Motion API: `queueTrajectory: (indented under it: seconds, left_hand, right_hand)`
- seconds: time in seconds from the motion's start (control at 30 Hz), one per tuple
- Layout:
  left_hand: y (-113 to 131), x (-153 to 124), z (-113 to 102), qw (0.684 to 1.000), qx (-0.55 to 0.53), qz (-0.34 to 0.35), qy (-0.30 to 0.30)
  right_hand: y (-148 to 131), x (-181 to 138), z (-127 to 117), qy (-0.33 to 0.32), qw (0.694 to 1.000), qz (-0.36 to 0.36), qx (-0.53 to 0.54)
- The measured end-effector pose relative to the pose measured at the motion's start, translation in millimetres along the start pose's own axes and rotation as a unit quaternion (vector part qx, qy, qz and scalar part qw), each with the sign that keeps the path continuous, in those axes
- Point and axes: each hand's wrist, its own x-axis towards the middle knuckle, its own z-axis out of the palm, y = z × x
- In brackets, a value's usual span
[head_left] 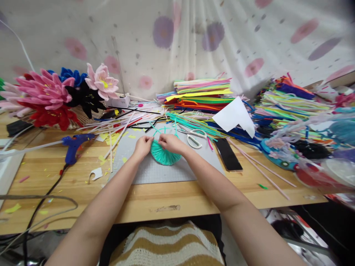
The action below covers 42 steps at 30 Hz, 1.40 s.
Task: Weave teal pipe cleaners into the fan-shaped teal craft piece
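Note:
A round turquoise piece made of pipe cleaners (166,158) lies on the grey cutting mat (144,173), with loose stem ends sticking up from its far side. My left hand (143,146) pinches at its upper left edge. Across its top reaches my right hand (169,143), fingers closed on the same piece and covering part of it. The fingertips are close together, and exactly which stems they grip is too small to tell. White-handled scissors (195,138) rest just right of my right hand. Behind them is a spread of loose turquoise pipe cleaners (203,123).
A blue glue gun (72,146) with its cable lies at left, near a bunch of fuzzy flowers (47,92). A black phone (229,154) sits right of the mat. Bundles of coloured pipe cleaners (202,87) and a white paper piece (235,116) are at the back.

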Motion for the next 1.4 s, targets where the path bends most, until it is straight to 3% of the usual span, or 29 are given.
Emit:
queueTrajectory:
  seconds: [0.2,0.33,0.47,0.63,0.87,1.0,1.2,1.4]
  left_hand:
    - [-2.3,-6.5,9.5,0.998,-0.024,0.007,0.059]
    - [-1.7,-8.6,9.5,0.995,-0.074,-0.032,0.060]
    - [4.7,-12.2,1.4,0.981,-0.166,-0.095,-0.028]
    - [9.6,-14.3,-2.0,0.960,-0.195,-0.114,-0.166]
    - [3.4,-9.7,1.5,0.981,-0.182,-0.044,-0.054]
    - [7.9,-11.4,-2.6,0.982,-0.175,-0.045,-0.054]
    - [13.0,-15.1,-3.8,0.973,-0.187,-0.080,-0.111]
    - [11.1,-14.4,-1.0,0.972,-0.192,-0.094,-0.100]
  right_hand:
    - [3.1,-6.4,-0.4,-0.012,0.994,-0.059,-0.091]
    - [5.7,-5.8,-0.9,-0.021,0.993,-0.067,-0.096]
    - [6.7,-7.5,-6.0,-0.031,0.998,-0.041,-0.048]
    - [10.7,-7.8,-9.5,-0.019,0.998,-0.044,0.042]
    - [31.1,-6.2,-14.4,0.020,0.998,-0.006,0.052]
    - [34.9,-7.4,-14.9,0.017,0.998,-0.019,0.058]
    - [30.3,-6.1,-14.2,0.010,0.998,-0.023,0.049]
    - [27.1,-5.9,-15.5,0.005,0.999,-0.029,0.044]
